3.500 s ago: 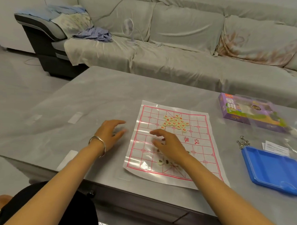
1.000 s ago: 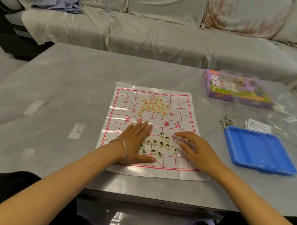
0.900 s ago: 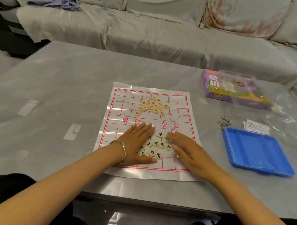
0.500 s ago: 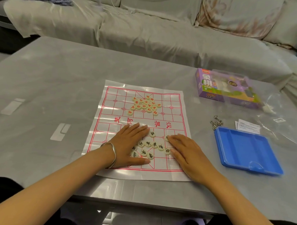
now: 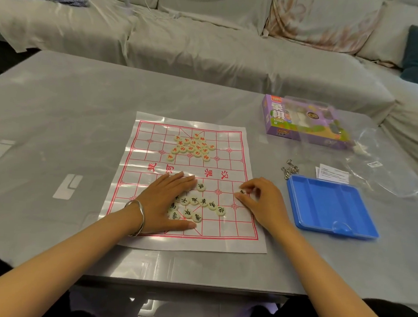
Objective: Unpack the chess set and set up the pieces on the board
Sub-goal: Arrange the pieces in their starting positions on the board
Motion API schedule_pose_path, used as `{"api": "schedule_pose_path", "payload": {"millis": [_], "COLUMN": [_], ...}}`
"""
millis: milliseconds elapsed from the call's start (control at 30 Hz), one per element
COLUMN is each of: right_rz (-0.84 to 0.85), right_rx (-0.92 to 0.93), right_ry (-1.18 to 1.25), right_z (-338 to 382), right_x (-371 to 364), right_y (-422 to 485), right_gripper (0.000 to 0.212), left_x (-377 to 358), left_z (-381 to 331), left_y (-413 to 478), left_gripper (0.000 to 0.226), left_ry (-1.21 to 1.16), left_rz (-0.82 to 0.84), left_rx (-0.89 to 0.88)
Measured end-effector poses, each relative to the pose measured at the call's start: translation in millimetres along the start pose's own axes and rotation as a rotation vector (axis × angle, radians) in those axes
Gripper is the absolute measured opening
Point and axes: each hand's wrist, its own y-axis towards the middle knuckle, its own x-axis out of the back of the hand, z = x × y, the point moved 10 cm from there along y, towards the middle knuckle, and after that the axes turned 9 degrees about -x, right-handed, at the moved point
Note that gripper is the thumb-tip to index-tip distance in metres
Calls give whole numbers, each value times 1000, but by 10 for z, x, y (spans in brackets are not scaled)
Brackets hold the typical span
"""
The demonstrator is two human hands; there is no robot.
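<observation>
The purple box (image 5: 300, 121) reads "象棋 XIANG QI", the board (image 5: 231, 164) "楚河" and "汉界", and the black pieces (image 5: 194, 200) "象" and "士".

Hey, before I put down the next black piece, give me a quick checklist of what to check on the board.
1. White plastic board sheet with red grid spread open on the grey table: ok.
2. Colours sorted: red-lettered round pieces heaped on the far half, black-lettered round pieces on the near half: ok.
3. Right hand has a piece: its fingers pinch one black-lettered piece: ok.
4. That piece's character readable: cannot tell, the fingers cover it.
5. Near rows free: not ok, the left hand lies flat over some black pieces.
6. Pieces on starting points: not ok, both heaps unplaced.
</observation>
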Motion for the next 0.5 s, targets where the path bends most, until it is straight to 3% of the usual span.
{"api": "schedule_pose_path", "payload": {"millis": [100,500], "right_rz": [14,72], "right_rx": [-104,-120], "right_ry": [78,98], "right_z": [-143,-226], "right_x": [50,99], "right_y": [41,39], "right_gripper": [17,23], "left_x": [13,5], "left_z": [-2,1], "left_y": [1,-1], "left_gripper": [95,95], "left_ry": [1,-5], "left_rz": [-8,-2], "left_rx": [-1,5]}}
